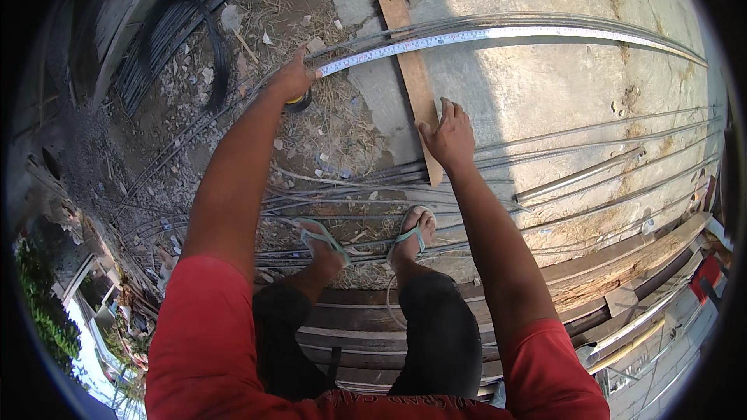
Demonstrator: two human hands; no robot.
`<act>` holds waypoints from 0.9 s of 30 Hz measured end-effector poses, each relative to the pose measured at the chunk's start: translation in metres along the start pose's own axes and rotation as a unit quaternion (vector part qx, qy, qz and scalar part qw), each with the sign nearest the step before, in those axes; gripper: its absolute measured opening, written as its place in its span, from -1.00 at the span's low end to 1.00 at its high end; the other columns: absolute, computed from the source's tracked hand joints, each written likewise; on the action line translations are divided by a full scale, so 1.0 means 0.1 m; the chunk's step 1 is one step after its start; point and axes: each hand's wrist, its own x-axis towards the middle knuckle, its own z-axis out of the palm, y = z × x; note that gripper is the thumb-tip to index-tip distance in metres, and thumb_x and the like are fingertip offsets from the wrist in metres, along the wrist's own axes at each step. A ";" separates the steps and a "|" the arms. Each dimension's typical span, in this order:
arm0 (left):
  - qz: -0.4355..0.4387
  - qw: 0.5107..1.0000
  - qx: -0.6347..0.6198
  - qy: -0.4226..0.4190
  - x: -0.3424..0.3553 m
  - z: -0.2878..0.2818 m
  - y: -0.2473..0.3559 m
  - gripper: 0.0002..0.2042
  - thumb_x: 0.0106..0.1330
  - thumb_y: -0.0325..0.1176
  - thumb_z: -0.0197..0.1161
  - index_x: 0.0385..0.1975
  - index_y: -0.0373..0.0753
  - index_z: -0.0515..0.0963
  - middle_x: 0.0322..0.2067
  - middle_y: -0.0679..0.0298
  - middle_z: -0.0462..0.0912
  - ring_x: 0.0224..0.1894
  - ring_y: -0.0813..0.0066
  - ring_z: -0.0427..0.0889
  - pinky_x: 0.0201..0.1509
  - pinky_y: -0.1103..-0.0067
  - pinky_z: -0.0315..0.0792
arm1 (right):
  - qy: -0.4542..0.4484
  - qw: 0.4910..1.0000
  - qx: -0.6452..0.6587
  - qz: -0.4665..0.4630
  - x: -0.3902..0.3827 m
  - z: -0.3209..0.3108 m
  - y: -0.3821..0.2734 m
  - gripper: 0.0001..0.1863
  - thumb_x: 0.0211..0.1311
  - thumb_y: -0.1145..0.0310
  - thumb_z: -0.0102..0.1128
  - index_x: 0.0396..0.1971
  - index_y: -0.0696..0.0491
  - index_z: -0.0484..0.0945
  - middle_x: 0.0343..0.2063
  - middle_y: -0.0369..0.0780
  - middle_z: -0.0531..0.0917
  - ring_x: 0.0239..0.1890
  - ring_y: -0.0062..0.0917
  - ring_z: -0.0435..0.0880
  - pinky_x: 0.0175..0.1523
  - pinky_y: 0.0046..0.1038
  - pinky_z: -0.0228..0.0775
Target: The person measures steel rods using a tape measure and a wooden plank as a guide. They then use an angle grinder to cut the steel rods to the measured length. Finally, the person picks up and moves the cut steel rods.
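Observation:
A tape measure's white blade (467,35) is drawn out in a long line to the far right, beside several thin steel bars (529,19). My left hand (292,79) is closed at the near end of this blade, with the dark and yellow case (298,101) showing below the wrist. A flat wooden board (416,82) lies crosswise under the bars and blade. By the board's right edge hovers my right hand (451,137), its fingers apart and nothing in it. Whether it touches the board, I cannot tell.
More steel bars (576,134) run across the ground before my sandalled feet (415,233). A pipe (580,175) rests among them. Stacked timber (607,272) lies behind my feet. Coiled dark wire (222,54) and bundled bars sit at far left, beside rubble (187,78).

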 end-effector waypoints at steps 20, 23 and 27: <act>0.083 0.984 0.127 -0.089 0.49 -0.14 0.11 -0.15 0.39 0.09 0.36 0.54 -0.28 0.20 0.31 -0.22 0.51 0.33 -0.03 0.57 0.36 0.26 0.45 | 0.204 0.976 0.060 -0.037 0.97 0.80 -0.19 -0.31 0.17 0.06 0.50 0.07 0.26 0.40 -0.02 0.06 0.46 0.08 -0.01 0.51 0.19 -0.10 0.44; 0.074 0.988 0.064 -0.118 0.53 -0.18 0.01 -0.20 0.41 -0.01 0.38 0.53 -0.28 0.21 0.20 -0.13 0.63 0.10 0.10 0.74 0.09 0.30 0.62 | 0.214 0.974 0.061 -0.038 0.97 0.79 -0.25 -0.32 0.16 0.08 0.50 0.05 0.25 0.40 -0.03 0.06 0.46 0.08 -0.01 0.51 0.18 -0.10 0.44; 0.022 0.972 -0.152 -0.179 0.46 -0.16 0.01 -0.30 0.45 -0.18 0.38 0.50 -0.26 0.24 -0.01 0.03 0.77 -0.24 0.35 0.85 -0.25 0.40 0.68 | 0.215 0.975 0.058 -0.029 0.96 0.78 -0.22 -0.31 0.14 0.11 0.52 0.08 0.24 0.39 -0.03 0.06 0.47 0.07 0.00 0.50 0.18 -0.11 0.44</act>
